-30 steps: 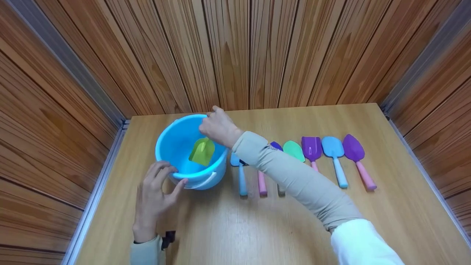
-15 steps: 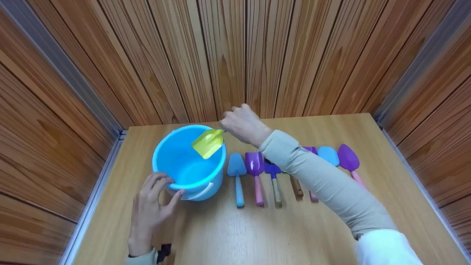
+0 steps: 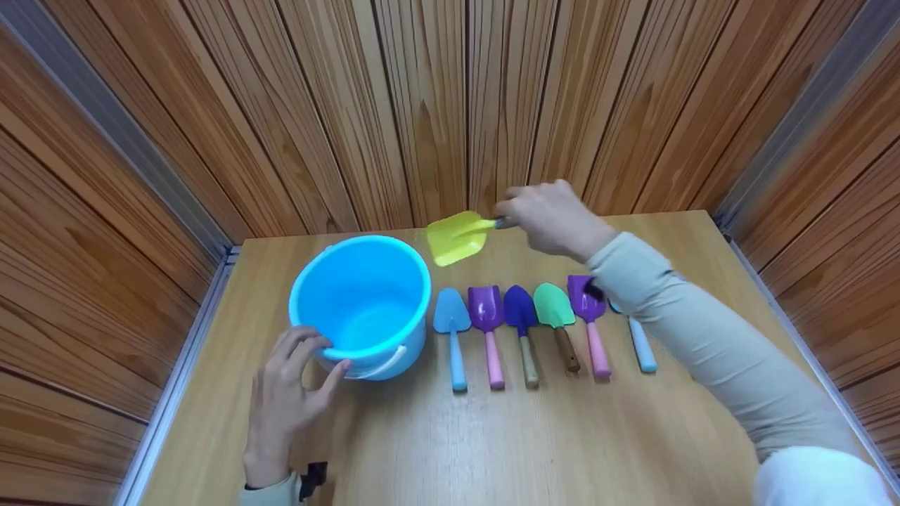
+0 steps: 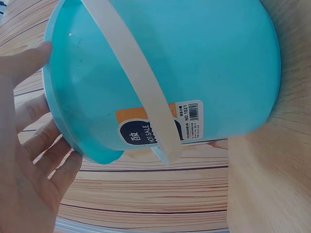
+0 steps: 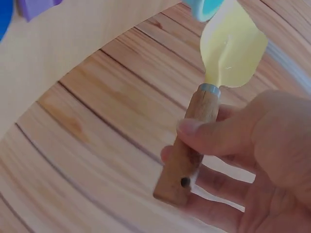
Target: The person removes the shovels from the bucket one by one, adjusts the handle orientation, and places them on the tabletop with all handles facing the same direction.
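A blue bucket (image 3: 383, 270) with a white handle (image 4: 141, 77) stands upright on the table's left half. My left hand (image 3: 288, 400) holds its near rim, thumb and fingertips at the edge; a printed label (image 4: 160, 124) shows on the side wall. In the air to the right of the bucket, my right hand (image 3: 555, 219) grips a yellow hand trowel (image 3: 458, 237). The right wrist view shows the thumb and fingers round its wooden handle (image 5: 187, 150), blade pointing away from the palm.
Several trowels lie in a row right of the bucket, among them a light blue trowel (image 3: 451, 309), a purple scoop (image 3: 486, 308) and a green trowel (image 3: 554, 305). My right sleeve (image 3: 710, 337) covers the row's right end. Wooden panels (image 3: 422, 105) stand behind the table (image 3: 492, 443).
My right hand has lifted the yellow trowel from inside the bucket, over the rim and away to the right. The left hand keeps its hold on the rim.
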`<state>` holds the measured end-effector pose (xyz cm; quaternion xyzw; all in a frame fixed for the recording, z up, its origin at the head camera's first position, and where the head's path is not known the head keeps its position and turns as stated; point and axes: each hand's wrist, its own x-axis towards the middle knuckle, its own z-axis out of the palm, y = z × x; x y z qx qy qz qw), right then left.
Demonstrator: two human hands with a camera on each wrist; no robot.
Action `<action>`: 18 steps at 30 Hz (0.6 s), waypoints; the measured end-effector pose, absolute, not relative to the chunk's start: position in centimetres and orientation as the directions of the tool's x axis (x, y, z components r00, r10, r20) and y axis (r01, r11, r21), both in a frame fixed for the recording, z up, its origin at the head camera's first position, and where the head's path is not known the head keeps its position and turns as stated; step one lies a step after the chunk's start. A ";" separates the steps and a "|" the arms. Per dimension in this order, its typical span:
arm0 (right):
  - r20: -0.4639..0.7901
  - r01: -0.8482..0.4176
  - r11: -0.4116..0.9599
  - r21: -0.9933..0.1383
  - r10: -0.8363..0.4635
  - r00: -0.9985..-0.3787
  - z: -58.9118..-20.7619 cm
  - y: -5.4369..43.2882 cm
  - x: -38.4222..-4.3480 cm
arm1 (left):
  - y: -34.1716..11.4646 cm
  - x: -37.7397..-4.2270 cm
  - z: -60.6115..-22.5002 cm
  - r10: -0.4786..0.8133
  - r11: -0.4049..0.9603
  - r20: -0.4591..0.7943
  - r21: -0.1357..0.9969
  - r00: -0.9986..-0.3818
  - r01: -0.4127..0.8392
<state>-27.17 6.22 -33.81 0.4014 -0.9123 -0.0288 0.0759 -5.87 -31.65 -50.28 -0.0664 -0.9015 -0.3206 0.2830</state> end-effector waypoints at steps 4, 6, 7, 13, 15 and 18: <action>0.091 -0.674 0.738 -0.037 -0.669 -0.737 -34.5 10.6 -27.7 | -31.6 -5.9 -50.2 -0.062 0.782 0.555 0.543 -0.830 0.305; 0.087 -0.643 0.762 -0.081 -0.637 -0.766 -34.9 12.9 -27.9 | -31.5 -6.0 -50.1 -0.060 0.782 0.556 0.542 -0.829 0.308; 0.081 -0.626 0.772 -0.110 -0.621 -0.779 -35.1 13.9 -28.0 | -31.5 -6.0 -50.0 -0.058 0.780 0.557 0.543 -0.828 0.310; 0.107 -0.563 0.785 -0.260 -0.556 -0.824 -36.3 19.6 -28.1 | -31.5 -6.2 -50.0 -0.046 0.776 0.565 0.540 -0.824 0.327; 0.108 -0.537 0.781 -0.319 -0.533 -0.839 -36.7 21.1 -28.0 | -31.5 -6.2 -50.1 -0.044 0.773 0.570 0.540 -0.820 0.334; 0.083 -0.482 0.776 -0.406 -0.494 -0.865 -37.4 22.7 -27.6 | -31.6 -6.3 -50.1 -0.042 0.772 0.578 0.537 -0.815 0.340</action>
